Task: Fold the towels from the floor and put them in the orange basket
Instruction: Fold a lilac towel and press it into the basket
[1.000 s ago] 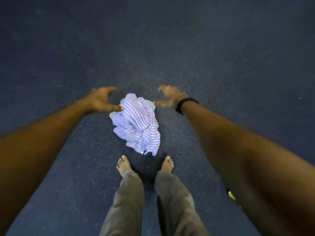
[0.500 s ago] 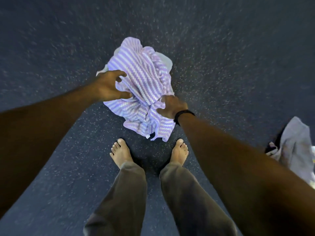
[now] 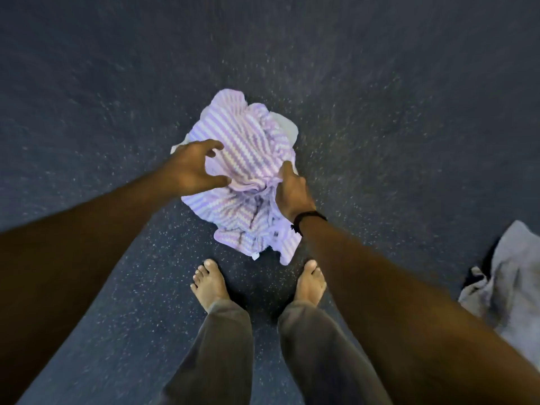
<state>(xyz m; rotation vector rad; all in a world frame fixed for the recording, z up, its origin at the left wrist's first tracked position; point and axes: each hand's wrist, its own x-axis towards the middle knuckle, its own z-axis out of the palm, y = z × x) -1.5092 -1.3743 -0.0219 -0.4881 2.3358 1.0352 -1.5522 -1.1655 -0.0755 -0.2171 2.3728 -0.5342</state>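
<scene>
A crumpled purple-and-white striped towel [image 3: 248,147] lies on the dark blue carpet just ahead of my bare feet. My right hand [image 3: 292,191], with a black band at the wrist, grips a bunch of cloth at the towel's right side. My left hand [image 3: 191,168] hovers at the towel's left side with fingers spread and curved, thumb touching a fold, nothing clearly gripped. A second, grey towel [image 3: 508,290] lies rumpled at the right edge. No orange basket is in view.
Speckled dark blue carpet [image 3: 380,112] covers the whole floor. My two bare feet [image 3: 210,285] and grey trouser legs stand right behind the striped towel. Something black pokes out from under the grey towel's left side.
Both hands came down from either side onto the striped towel. The right hand closed on its right side and bunched the cloth; the left hand opened over the left side.
</scene>
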